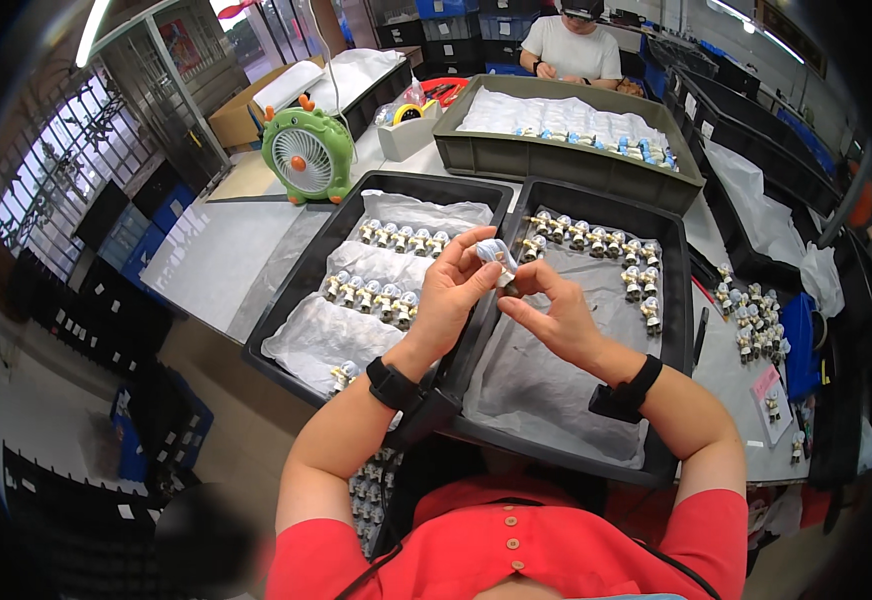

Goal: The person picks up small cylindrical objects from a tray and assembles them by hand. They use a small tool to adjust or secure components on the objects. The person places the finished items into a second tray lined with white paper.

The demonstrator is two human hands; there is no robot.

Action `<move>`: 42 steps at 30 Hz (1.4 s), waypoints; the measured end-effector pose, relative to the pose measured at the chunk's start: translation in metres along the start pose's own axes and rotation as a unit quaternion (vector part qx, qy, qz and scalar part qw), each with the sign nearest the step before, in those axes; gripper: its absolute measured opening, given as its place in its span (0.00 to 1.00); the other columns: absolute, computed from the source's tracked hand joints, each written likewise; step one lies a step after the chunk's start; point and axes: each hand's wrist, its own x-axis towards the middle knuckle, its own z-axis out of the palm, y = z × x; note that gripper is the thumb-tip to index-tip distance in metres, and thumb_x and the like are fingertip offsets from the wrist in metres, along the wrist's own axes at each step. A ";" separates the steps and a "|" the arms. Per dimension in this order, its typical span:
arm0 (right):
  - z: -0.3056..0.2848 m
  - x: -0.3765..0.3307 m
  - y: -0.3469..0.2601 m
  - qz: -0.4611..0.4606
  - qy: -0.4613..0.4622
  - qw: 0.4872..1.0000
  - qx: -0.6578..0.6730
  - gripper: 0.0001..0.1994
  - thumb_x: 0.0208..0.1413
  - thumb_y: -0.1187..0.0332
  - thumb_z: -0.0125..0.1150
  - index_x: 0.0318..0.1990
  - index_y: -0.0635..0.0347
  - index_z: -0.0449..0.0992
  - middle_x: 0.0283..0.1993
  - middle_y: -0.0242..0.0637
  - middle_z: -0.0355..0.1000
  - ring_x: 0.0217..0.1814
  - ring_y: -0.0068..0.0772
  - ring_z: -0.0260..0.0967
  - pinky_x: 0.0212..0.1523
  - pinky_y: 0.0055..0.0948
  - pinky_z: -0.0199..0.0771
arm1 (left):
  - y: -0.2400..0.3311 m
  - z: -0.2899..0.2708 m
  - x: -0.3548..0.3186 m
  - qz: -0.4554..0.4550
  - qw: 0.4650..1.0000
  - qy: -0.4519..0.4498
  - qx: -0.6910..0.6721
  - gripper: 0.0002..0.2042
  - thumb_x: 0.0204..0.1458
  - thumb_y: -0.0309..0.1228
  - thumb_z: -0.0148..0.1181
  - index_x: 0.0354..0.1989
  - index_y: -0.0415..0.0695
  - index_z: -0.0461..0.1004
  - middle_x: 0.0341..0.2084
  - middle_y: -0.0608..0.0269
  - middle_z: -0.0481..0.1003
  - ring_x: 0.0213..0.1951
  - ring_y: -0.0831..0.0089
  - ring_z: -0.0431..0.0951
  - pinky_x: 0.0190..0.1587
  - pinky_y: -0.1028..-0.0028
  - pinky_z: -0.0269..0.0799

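Observation:
Above the gap between two black trays, I hold up a small figurine with pale blue-white hair. My left hand grips it between thumb and fingers. My right hand has its thumb and index finger at the figurine's lower end; whether they press on it I cannot tell. In the left black tray, similar figurines stand or lie in rows on white paper. The right black tray has figurines along its far side and right edge, on a paper lining.
Loose figurines are heaped on the table right of the trays, near a blue container. Behind stand a green fan, a tape dispenser and a large olive tray with more figurines. Another person sits beyond it.

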 end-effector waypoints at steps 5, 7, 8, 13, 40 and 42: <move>0.002 0.003 0.002 -0.009 -0.001 1.000 -0.008 0.13 0.50 0.69 0.62 0.44 0.61 0.71 0.32 0.38 0.75 0.36 0.28 0.73 0.39 0.27 0.70 | 0.022 -0.015 0.004 -0.045 0.996 0.053 0.055 0.19 0.54 0.26 0.55 0.55 0.44 0.63 0.37 0.67 0.72 0.39 0.82 0.72 0.40 0.80 0.70; -0.002 0.006 0.005 -0.024 0.005 0.999 -0.031 0.13 0.50 0.71 0.61 0.44 0.60 0.72 0.31 0.37 0.75 0.35 0.27 0.73 0.38 0.26 0.70 | 0.046 -0.030 0.005 -0.056 0.985 0.044 0.158 0.19 0.52 0.28 0.57 0.53 0.42 0.64 0.35 0.67 0.72 0.37 0.82 0.72 0.39 0.80 0.70; -0.007 0.005 0.005 -0.020 0.012 0.999 -0.041 0.12 0.50 0.71 0.61 0.43 0.61 0.73 0.31 0.36 0.75 0.35 0.25 0.73 0.38 0.25 0.70 | 0.057 -0.041 0.007 -0.065 0.975 0.025 0.211 0.19 0.52 0.29 0.58 0.52 0.42 0.65 0.34 0.67 0.72 0.37 0.82 0.71 0.38 0.80 0.70; -0.013 0.007 -0.002 -0.021 0.042 0.999 -0.020 0.09 0.51 0.72 0.60 0.41 0.61 0.74 0.31 0.34 0.75 0.35 0.21 0.72 0.39 0.22 0.70 | 0.094 -0.122 -0.028 -0.169 0.833 0.029 0.526 0.19 0.47 0.31 0.63 0.47 0.38 0.68 0.30 0.62 0.73 0.31 0.80 0.72 0.34 0.81 0.68; -0.120 0.040 0.076 0.193 -0.085 0.902 -0.376 0.16 0.38 0.62 0.66 0.33 0.63 0.77 0.32 0.45 0.76 0.36 0.42 0.75 0.39 0.32 0.73 | 0.072 -0.191 -0.084 -0.440 0.622 -0.147 0.631 0.28 0.33 0.32 0.71 0.45 0.35 0.70 0.29 0.53 0.76 0.31 0.66 0.77 0.35 0.72 0.72; -0.137 0.028 0.089 0.247 -0.169 0.825 -0.479 0.17 0.35 0.62 0.68 0.33 0.64 0.77 0.32 0.45 0.76 0.37 0.43 0.74 0.40 0.33 0.73 | 0.083 -0.187 -0.074 -0.386 0.594 -0.160 0.687 0.29 0.33 0.34 0.72 0.47 0.35 0.70 0.31 0.53 0.76 0.34 0.65 0.77 0.38 0.72 0.72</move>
